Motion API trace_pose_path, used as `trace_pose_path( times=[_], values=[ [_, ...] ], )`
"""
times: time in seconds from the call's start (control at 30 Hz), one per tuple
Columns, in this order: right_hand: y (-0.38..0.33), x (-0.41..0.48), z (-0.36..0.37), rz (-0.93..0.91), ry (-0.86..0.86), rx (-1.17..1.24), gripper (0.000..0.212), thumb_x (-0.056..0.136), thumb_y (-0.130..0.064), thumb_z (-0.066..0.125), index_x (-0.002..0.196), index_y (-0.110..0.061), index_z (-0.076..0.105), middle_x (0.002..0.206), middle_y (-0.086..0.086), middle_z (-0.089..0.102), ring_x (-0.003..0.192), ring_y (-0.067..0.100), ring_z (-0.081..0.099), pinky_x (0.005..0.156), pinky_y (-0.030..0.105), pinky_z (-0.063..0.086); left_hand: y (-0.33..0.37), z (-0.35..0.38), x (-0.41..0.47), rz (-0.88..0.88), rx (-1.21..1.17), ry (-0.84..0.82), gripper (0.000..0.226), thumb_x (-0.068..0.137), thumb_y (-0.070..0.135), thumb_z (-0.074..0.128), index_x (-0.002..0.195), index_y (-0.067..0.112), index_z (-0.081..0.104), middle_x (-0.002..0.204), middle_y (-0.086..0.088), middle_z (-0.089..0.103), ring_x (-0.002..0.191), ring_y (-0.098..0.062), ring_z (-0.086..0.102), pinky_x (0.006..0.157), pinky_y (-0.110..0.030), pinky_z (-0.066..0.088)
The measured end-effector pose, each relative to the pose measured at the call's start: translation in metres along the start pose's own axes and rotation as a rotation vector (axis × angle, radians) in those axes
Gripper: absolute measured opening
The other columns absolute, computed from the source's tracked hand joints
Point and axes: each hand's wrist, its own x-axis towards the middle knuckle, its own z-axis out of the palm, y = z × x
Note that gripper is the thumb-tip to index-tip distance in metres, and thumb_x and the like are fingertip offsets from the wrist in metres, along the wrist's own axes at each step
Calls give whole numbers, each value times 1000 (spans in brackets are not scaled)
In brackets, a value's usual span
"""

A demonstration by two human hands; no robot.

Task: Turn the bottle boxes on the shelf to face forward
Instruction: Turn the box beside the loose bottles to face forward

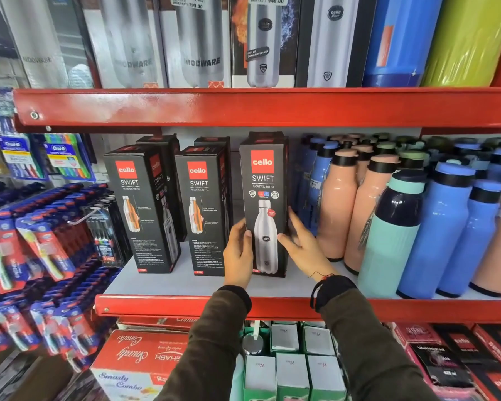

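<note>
Boxes stand in a row on the shelf (185,282); your left hand (239,253) and right hand (304,244) clasp the right box (265,204) by its sides, bottle picture facing you, beside the pink bottles (340,204).

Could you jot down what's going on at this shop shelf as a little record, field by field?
place: red shelf
held box: right Cello box, upright, bottle picture facing out
left hand: on that box's left edge
right hand: on its right side
other boxes: left box and middle box, both showing the text panel
neighbours: loose bottles on the right
</note>
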Motion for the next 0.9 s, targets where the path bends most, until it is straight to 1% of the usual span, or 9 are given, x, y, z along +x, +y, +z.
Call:
trace_pose_path(
  times=[0.07, 0.1, 0.2, 0.3, 0.53, 0.63, 0.73, 0.83, 0.9],
  values=[
    [1, 1, -1, -9, 10, 2, 68, 99, -12, 53, 154, -35, 21, 148, -32, 29, 130, -24, 31, 112, 10, 29, -3, 0, 1, 26, 25, -6, 32, 103, 16, 48, 135, 19, 52, 119, 24, 59, 108, 22, 55, 91, 3, 37],
    [1, 1, -2, -7, 26, 0, 68, 99, -8, 52, 154, -33, 22, 146, -32, 31, 128, -24, 33, 110, 9, 32, -5, 0, 2, 35, 36, -13, 32, 103, 16, 48, 134, 19, 52, 120, 22, 61, 111, 16, 57, 94, 0, 39],
    [10, 4, 0, 6, 86, -17, 69, 97, -3, 53, 155, -26, 25, 151, -18, 36, 137, -2, 38, 116, 30, 36, -11, 1, 4, 62, 68, -47, 33, 102, 13, 50, 135, 17, 52, 120, 25, 63, 112, 15, 59, 95, -5, 42],
    [16, 5, 2, 2, 103, -38, 68, 96, -5, 54, 155, -27, 27, 150, -16, 38, 139, 4, 39, 117, 37, 37, -13, 2, 4, 72, 91, -50, 34, 101, 9, 49, 134, 16, 52, 116, 29, 61, 107, 20, 58, 92, -2, 42],
    [16, 12, 4, 27, 66, -63, 63, 99, -7, 50, 155, -27, 27, 154, -11, 38, 130, -4, 37, 109, 21, 32, -14, 3, 7, 32, 114, -27, 33, 101, 11, 48, 133, 19, 50, 122, 11, 64, 105, 24, 56, 97, -11, 43],
    [18, 12, 6, 32, 86, -70, 63, 99, -7, 50, 155, -27, 28, 150, -13, 41, 122, -5, 39, 106, 20, 33, -14, 2, 8, 30, 125, -32, 34, 101, 8, 48, 134, 18, 49, 121, 11, 63, 104, 26, 55, 94, -3, 42],
    [20, 11, 8, 30, 119, -87, 63, 98, -5, 51, 154, -26, 30, 142, -15, 44, 116, -4, 42, 102, 20, 35, -14, 2, 9, 27, 136, -36, 36, 101, 8, 48, 135, 18, 48, 126, 8, 63, 105, 26, 54, 99, -8, 43],
    [20, 10, 9, 15, 144, -80, 62, 97, -4, 52, 153, -24, 32, 149, -9, 46, 122, 0, 44, 104, 21, 36, -13, 3, 10, 13, 141, -38, 35, 101, 9, 47, 135, 17, 49, 124, 9, 62, 104, 27, 54, 91, 3, 40],
    [20, 8, 11, 12, 174, -83, 61, 97, -3, 53, 152, -21, 35, 151, -3, 47, 130, 8, 47, 103, 20, 35, -12, 2, 10, 5, 145, -43, 35, 101, 8, 47, 135, 17, 49, 126, 8, 62, 105, 22, 57, 92, 1, 40]
  ],
)
